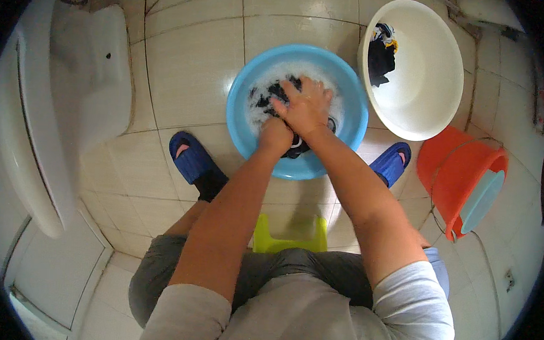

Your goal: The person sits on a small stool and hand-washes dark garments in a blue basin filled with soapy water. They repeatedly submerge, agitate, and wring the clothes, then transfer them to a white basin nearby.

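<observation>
Head view: nearest us, past our dark grey trousers [261,262], a lime-green plastic stool [289,245] shows between our legs. Farther on the right is a red-orange plastic bucket [447,173] with a pale blue round thing [482,202] in its mouth. Our feet, in blue open-toed slippers [192,160], stand apart on the beige tiled floor [191,73]. Between and beyond them sits a round light blue plastic basin [236,106], holding wet black cloth [278,91] among white suds. Our left hand [276,135] is down at the cloth, fingers hidden; we cannot tell whether it pinches any. Just beyond, our right hand [306,104] lies palm down over the cloth, fingers spread. Far right, a white oval basin [424,79] holds a crumpled black, white and yellow garment [382,59].
</observation>
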{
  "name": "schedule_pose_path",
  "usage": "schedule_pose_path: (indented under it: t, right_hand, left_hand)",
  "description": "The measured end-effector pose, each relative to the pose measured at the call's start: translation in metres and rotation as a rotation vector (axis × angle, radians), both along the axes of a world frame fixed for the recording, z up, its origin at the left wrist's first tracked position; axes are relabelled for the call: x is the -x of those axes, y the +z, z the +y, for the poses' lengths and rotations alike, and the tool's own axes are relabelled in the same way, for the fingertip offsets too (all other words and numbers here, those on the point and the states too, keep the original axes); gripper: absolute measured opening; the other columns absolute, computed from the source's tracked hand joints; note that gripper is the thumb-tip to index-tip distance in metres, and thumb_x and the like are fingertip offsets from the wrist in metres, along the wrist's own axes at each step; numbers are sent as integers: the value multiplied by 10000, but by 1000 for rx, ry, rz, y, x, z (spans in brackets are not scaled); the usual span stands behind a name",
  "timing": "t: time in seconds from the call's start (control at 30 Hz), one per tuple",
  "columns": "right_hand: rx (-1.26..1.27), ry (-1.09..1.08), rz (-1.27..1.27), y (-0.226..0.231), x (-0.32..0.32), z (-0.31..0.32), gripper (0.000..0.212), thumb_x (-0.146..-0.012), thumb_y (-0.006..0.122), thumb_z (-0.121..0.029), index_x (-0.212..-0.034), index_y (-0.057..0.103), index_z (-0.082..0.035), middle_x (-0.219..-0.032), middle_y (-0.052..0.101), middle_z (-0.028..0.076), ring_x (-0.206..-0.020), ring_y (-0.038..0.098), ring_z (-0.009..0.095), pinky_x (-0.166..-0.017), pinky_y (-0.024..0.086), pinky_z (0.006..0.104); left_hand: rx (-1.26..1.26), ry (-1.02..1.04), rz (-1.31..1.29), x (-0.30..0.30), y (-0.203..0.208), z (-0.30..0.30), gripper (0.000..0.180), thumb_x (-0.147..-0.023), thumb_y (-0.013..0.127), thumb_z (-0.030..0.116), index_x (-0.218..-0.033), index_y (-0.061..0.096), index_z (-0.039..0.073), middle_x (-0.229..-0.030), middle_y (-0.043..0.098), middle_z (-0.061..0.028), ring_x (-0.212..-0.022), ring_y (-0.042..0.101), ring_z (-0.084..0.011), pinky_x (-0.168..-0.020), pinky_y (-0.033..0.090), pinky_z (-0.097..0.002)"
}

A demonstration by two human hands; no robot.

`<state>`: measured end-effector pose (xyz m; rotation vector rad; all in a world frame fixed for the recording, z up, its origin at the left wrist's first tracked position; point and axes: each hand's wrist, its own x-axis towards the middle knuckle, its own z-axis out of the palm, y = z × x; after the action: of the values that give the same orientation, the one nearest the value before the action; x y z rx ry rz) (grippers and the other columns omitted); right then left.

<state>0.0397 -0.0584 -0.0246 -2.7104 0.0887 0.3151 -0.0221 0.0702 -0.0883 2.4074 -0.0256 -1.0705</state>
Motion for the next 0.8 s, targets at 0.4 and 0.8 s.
schedule_pose_path:
  t: [0.4,0.8]
  right_hand:
    - [-81,-44,-35,60,22,-3,579,-838,848,-610,-1213,824,-169,-1445,642,185,-1424,514,458,-1156,343,751]
    - [-122,-127,143,46,-54,-7,463,-805,841,-473,-1124,856,-138,-1205,807,185,-1169,731,491,-1067,521,611]
  left_hand:
    - [94,-139,-96,-7,20,2,648,-1112,531,424,-1682,482,119,-1528,689,-183,-1494,580,-361,-1260,424,-503]
    - [-38,307,63,-20,40,-10,635,-935,879,341,-1288,651,-135,-1215,756,-336,-1125,752,-494,-969,599,-562]
